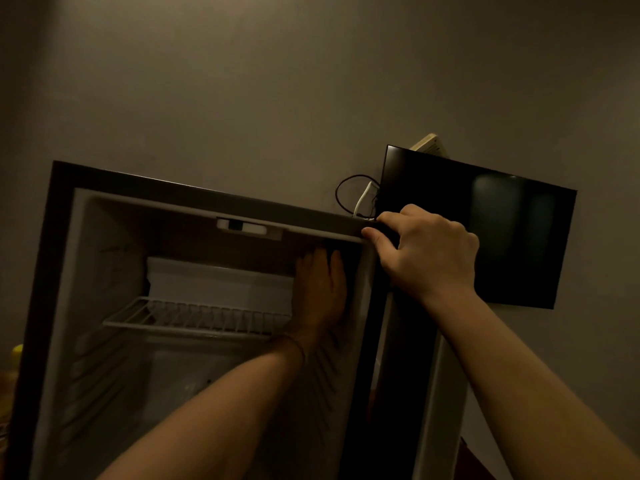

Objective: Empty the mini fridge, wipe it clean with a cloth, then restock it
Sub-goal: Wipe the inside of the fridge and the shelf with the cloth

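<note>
Right hand: I had my right hand [427, 252] curled over the top right corner of the fridge [45, 306], thumb under the edge and fingers on top, bracing the cabinet.
Left hand: my left hand [320, 289] was inside, fingers straight and lying against the right inner wall near the top; I could not tell whether a cloth sat under the palm.
Shelf: the wire shelf [194, 318] crossed the middle and was bare where I could see it.
Contents: no food or bottles showed inside, so I judged the emptying done and the wiping in hand.
How to do it well: I judged flat pressure best, working the wall from top down and into the corners, with the right hand steadying.
Beyond: cables [356, 197] looped on the wall beside a dark screen [485, 230].
</note>
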